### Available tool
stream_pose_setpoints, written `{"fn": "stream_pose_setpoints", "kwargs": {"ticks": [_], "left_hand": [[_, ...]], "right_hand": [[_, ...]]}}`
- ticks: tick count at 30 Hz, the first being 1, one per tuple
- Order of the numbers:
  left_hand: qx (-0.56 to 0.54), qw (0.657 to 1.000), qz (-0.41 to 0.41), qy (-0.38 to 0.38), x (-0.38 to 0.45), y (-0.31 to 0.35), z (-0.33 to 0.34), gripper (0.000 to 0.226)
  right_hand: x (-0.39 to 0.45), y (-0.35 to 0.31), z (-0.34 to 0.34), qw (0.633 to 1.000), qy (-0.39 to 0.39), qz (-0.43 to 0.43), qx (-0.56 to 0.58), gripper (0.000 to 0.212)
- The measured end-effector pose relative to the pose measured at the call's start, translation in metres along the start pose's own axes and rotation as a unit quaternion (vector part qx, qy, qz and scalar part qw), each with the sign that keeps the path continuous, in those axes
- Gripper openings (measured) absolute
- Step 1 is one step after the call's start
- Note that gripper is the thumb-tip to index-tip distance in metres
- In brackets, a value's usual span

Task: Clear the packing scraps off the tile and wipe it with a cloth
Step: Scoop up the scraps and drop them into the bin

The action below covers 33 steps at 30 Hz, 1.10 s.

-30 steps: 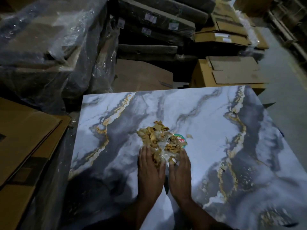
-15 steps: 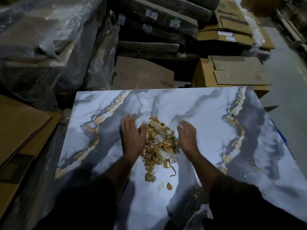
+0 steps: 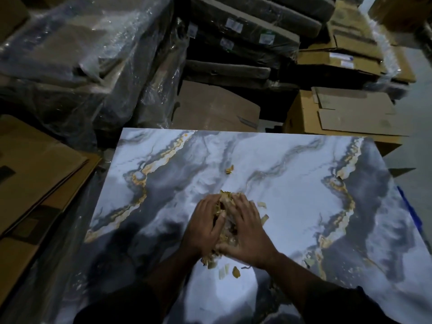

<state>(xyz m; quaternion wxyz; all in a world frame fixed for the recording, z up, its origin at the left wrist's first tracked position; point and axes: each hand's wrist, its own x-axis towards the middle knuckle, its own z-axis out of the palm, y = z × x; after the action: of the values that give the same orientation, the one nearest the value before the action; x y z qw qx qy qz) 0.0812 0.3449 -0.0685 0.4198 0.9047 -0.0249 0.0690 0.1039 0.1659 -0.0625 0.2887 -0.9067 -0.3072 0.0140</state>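
A large glossy marble-pattern tile (image 3: 292, 183), white and grey with gold veins, lies flat in front of me. A heap of tan cardboard and clear plastic packing scraps (image 3: 225, 220) sits near its middle. My left hand (image 3: 205, 225) and my right hand (image 3: 245, 232) are cupped against the heap from either side, fingers curled round it and squeezing it together. Most of the heap is hidden under my hands. Loose scraps lie just below my wrists (image 3: 236, 272), to the right of my right hand (image 3: 263, 205) and farther up the tile (image 3: 229, 170). No cloth is in view.
Flattened cardboard sheets (image 3: 35, 178) lie to the left of the tile. Plastic-wrapped stacks (image 3: 81, 66) and boxed tile packs (image 3: 245, 43) stand behind it. Open cardboard boxes (image 3: 346, 118) sit at the back right. Bare grey floor (image 3: 420, 136) runs along the right.
My hands stood apart on either side of the scraps half a second ago. They have now closed in on the heap and pulled it nearer to me, leaving a few scraps behind.
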Motion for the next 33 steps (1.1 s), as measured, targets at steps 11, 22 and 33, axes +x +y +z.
{"fn": "stream_pose_setpoints", "kwargs": {"ticks": [11, 22, 33], "left_hand": [[-0.046, 0.988, -0.092, 0.114, 0.000, 0.024, 0.016, 0.026], [-0.453, 0.772, -0.402, 0.194, 0.029, 0.110, 0.003, 0.028], [-0.509, 0.759, -0.382, 0.137, 0.020, 0.184, -0.023, 0.022]], "right_hand": [[0.014, -0.002, 0.022, 0.995, 0.054, -0.022, -0.078, 0.050], [0.043, -0.061, -0.028, 0.924, 0.135, 0.268, 0.235, 0.019], [0.026, -0.104, -0.086, 0.814, 0.225, 0.348, 0.407, 0.018]]}}
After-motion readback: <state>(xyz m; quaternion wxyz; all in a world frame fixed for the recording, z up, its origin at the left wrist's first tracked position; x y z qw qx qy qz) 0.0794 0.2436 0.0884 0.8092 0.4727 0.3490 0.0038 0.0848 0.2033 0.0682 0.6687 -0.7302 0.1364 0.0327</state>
